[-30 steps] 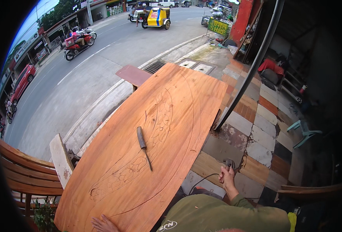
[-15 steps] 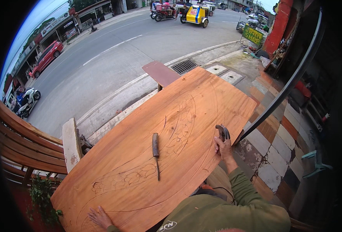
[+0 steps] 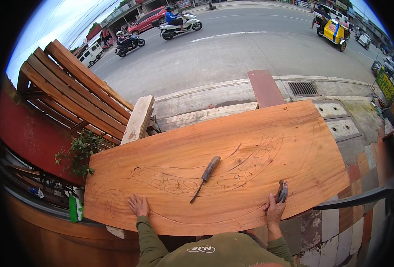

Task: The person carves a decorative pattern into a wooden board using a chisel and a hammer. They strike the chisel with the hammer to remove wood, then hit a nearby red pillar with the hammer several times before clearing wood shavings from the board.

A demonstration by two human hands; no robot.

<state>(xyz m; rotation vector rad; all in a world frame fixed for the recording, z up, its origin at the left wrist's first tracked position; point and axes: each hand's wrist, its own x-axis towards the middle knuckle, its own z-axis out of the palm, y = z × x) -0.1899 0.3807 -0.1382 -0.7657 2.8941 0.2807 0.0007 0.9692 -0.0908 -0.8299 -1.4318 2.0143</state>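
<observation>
A broad wooden panel lies in front of me, with leaf and flower outlines and long curved lines marked on it. My left hand rests flat on its near left part, fingers spread, holding nothing. My right hand is at the near right edge, fingers closed round a hammer. The hammer's dark curved head shows above the fingers; its handle is mostly hidden. Between my hands, untouched, a carving chisel with a worn wooden handle lies diagonally across the pattern, its thin metal blade toward me.
Slatted wooden furniture and a leafy plant stand at the left, near a green-and-white brush-like thing. A pale plank and a maroon board reach beyond the panel. Motorcycles and a yellow tricycle are on the road.
The view has swung left and levelled out, showing more slatted furniture and road. My left hand stays flat on the panel, my right keeps the hammer, and the chisel remains lying there.
</observation>
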